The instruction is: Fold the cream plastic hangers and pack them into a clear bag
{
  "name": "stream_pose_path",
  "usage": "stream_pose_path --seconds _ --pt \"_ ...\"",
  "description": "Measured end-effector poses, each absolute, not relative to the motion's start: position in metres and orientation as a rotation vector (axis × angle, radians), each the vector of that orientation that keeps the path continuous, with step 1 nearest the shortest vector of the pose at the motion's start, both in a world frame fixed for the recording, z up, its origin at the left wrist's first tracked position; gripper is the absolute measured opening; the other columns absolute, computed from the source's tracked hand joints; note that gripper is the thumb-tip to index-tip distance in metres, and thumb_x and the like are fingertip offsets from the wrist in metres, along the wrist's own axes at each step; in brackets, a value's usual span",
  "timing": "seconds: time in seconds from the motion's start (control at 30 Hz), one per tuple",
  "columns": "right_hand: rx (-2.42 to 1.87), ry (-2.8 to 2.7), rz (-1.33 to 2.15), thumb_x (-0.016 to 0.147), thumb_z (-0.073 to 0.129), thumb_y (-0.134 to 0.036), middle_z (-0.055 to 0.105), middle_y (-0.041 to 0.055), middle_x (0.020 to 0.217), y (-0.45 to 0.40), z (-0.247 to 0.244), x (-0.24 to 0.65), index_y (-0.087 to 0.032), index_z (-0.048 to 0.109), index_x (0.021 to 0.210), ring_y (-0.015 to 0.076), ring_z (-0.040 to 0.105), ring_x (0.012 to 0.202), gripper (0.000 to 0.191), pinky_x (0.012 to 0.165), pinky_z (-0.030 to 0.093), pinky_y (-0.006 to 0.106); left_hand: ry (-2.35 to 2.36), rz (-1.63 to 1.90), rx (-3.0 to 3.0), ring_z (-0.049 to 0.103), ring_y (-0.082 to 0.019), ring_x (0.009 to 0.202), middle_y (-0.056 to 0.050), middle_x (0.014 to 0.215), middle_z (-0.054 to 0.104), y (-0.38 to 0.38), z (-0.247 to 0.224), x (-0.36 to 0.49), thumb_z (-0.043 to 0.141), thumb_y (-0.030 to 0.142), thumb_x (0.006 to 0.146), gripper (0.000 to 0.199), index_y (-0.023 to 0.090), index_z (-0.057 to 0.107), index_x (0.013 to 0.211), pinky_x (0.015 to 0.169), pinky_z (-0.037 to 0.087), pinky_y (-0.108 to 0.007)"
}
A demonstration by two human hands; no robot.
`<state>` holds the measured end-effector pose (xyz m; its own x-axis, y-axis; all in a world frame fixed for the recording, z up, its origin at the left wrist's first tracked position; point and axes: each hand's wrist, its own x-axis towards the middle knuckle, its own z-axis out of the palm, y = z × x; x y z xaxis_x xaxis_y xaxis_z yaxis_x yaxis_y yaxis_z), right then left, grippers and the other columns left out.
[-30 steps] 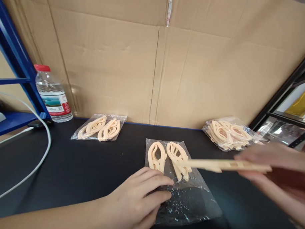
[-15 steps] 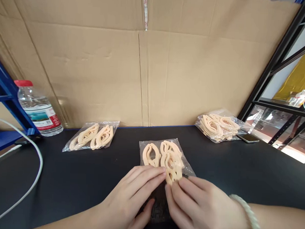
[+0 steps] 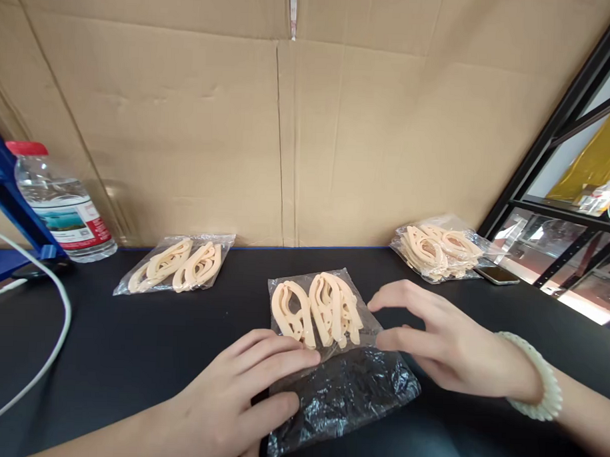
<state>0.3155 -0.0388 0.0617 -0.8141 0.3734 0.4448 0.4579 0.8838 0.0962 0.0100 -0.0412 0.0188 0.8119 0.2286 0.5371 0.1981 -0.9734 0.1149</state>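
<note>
A clear plastic bag (image 3: 344, 390) lies on the black table in front of me, with several cream-coloured curved pieces (image 3: 335, 306) inside its far half. Its near half is flat and wrinkled. My left hand (image 3: 252, 386) rests on the bag's left side, fingers extended over the plastic just below the pieces. At the right edge of the bag is my right hand (image 3: 431, 333), a beaded bracelet on its wrist, thumb and index finger apart and nothing between them.
Another bag of cream pieces (image 3: 176, 265) lies at the back left, near a red-capped water bottle (image 3: 65, 207) and a white cable (image 3: 64, 313). At the back right are a pile of bagged pieces (image 3: 437, 250) and a phone (image 3: 497, 274). Cardboard (image 3: 213, 132) stands behind.
My right hand has let go of the pieces and moved right, its fingers spreading. The pieces now lie flat inside the bag, and the bag's near half shows. My left hand has shifted slightly left.
</note>
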Motion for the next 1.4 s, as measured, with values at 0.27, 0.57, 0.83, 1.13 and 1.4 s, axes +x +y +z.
stream_pose_path --seconds 0.27,0.57,0.83,1.13,1.4 --pt "-0.709 -2.62 0.517 0.084 0.064 -0.017 0.041 0.0104 0.139 -0.019 0.034 0.336 -0.02 0.068 0.084 0.025 0.042 0.13 0.005 0.105 0.042 0.039 0.621 0.77 2.846 0.053 -0.025 0.106 -0.012 0.111 0.057 -0.035 0.02 0.011 0.05 0.005 0.079 0.015 0.019 0.053 0.083 0.084 0.049 -0.035" --pt "-0.986 -1.906 1.128 0.091 0.057 -0.032 0.058 0.0029 0.081 -0.019 0.017 0.325 -0.018 0.053 0.077 0.0128 0.054 0.074 0.02 0.069 0.046 0.026 0.89 0.906 2.395 0.054 -0.011 0.06 0.002 0.07 0.057 -0.032 0.01 0.014 0.048 0.011 0.09 0.016 0.022 0.041 0.08 0.055 0.044 -0.02" --pt "-1.108 -1.714 1.237 0.095 0.049 -0.034 0.05 -0.0068 0.064 -0.021 0.004 0.315 -0.025 0.037 0.096 0.0099 0.044 0.058 0.016 0.057 0.037 0.022 1.044 0.939 2.349 0.052 -0.011 0.053 0.004 0.064 0.056 -0.031 0.012 0.018 0.04 0.018 0.094 0.017 0.025 0.05 0.106 0.051 0.041 -0.02" --pt "-1.198 -2.061 0.835 0.096 0.046 -0.031 0.063 0.0026 0.088 -0.016 0.002 0.323 -0.025 0.066 0.098 0.0134 0.058 0.076 0.022 0.069 0.045 0.025 1.073 0.731 2.634 0.057 -0.013 0.063 -0.001 0.077 0.06 -0.023 0.011 0.011 0.045 0.015 0.087 0.014 0.022 0.056 0.086 0.058 0.046 -0.021" --pt "-1.122 -2.416 0.715 0.086 0.063 -0.028 0.055 0.0065 0.112 -0.01 0.015 0.337 -0.03 0.051 0.132 0.0174 0.058 0.097 0.047 0.084 0.051 0.026 1.034 0.717 2.895 0.057 -0.016 0.065 -0.005 0.082 0.059 -0.02 0.013 0.01 0.059 0.025 0.082 0.006 0.02 0.058 0.086 0.054 0.049 -0.025"
